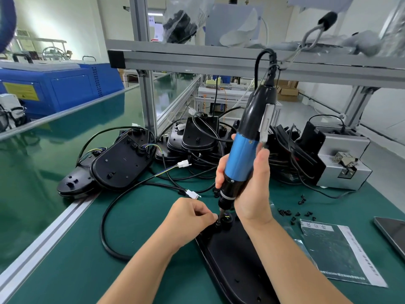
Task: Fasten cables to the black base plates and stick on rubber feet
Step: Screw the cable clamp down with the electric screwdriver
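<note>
The right hand grips the electric screwdriver; the left hand pinches the cable clamp on the base plate, seemingly rigid, light plastic, best steadied flat on the bench.

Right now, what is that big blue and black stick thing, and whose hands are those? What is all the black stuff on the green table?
There is one picture, taken by a camera worn on a person's head, so you look down at that person's own two hands. No robot is here. The right hand grips an electric screwdriver, which hangs on a cord from the metal frame above. Its tip points down at the near end of a black base plate lying on the green table. The left hand pinches a small part there, beside the tip. A black cable loops across the table to that spot. Behind lies a pile of more base plates with cables. Small black screws are scattered to the right, near a printed sheet and a grey box.
</note>
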A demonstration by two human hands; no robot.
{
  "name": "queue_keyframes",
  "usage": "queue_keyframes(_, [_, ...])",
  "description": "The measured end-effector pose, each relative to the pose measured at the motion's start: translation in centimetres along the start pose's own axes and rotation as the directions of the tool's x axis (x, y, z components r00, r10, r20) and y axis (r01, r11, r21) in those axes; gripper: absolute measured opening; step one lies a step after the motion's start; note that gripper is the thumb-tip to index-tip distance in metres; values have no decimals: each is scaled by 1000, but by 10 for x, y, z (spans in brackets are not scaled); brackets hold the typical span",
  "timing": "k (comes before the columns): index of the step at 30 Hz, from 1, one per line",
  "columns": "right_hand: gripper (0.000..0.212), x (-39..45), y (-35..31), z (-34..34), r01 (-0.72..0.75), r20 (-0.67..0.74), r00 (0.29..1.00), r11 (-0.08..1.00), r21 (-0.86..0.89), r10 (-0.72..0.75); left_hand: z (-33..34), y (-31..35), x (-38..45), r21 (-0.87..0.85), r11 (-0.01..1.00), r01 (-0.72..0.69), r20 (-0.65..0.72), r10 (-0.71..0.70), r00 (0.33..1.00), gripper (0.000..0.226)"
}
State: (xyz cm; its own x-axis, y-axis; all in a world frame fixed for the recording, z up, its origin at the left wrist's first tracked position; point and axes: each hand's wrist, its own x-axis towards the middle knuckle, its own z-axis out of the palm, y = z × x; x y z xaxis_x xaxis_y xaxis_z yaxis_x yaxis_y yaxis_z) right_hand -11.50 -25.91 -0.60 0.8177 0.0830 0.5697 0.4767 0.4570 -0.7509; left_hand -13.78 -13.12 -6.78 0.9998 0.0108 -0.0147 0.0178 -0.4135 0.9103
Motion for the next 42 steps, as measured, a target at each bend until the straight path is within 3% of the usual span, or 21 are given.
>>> queue_keyframes(3, [47, 5, 2, -1, -15, -23, 1000, 1000, 21, 15, 1, 0, 1, 8, 1000, 1, -11, -1, 1000, 21])
queue_keyframes(5, [43, 7, 3, -3, -31, -38, 999, 997, 70, 34, 2, -1, 1, 11, 1000, 1, -24, 0, 1000, 20])
queue_keyframes(9, [51, 7, 6, -6, -85, -3, 996, 987, 136, 86, 4, -2, -1, 9, 1000, -12, -45, 13, 999, 19])
queue_keyframes(13, [75, 9, 5, -1, -118, 104, 989, 984, 133, 104, 5, -1, -1, 7, 1000, -16, -49, 16, 999, 19])
queue_keyframes(19, [60, 11, 9, -5, -146, 78, 988, 969, 199, 133, 4, 0, -4, 29, 999, -35, -40, 36, 999, 18])
queue_keyframes(26, [71, 13, 4, -7, -156, 99, 986, 941, 299, 132, -2, -2, -5, 84, 993, -88, 31, 86, 996, 20])
queue_keyframes(29, [72, 21, -6, -18, -88, 18, 996, 946, 313, 87, -5, -1, -3, 143, 980, -135, 61, 128, 990, 23])
queue_keyframes(33, [63, 27, -30, -64, -113, -224, 968, 993, 25, 116, -10, 3, 1, 207, 962, -180, 131, 155, 979, 15])
queue_keyframes(38, [52, 24, -47, -145, -345, -574, 803, 912, -223, 163, -21, 10, 13, 285, 937, -202, 171, 157, 973, 15])
queue_keyframes(42, [58, 15, -47, -190, -519, -704, 687, 799, -304, 179, -24, 17, 27, 410, 876, -256, 232, 171, 958, 8])
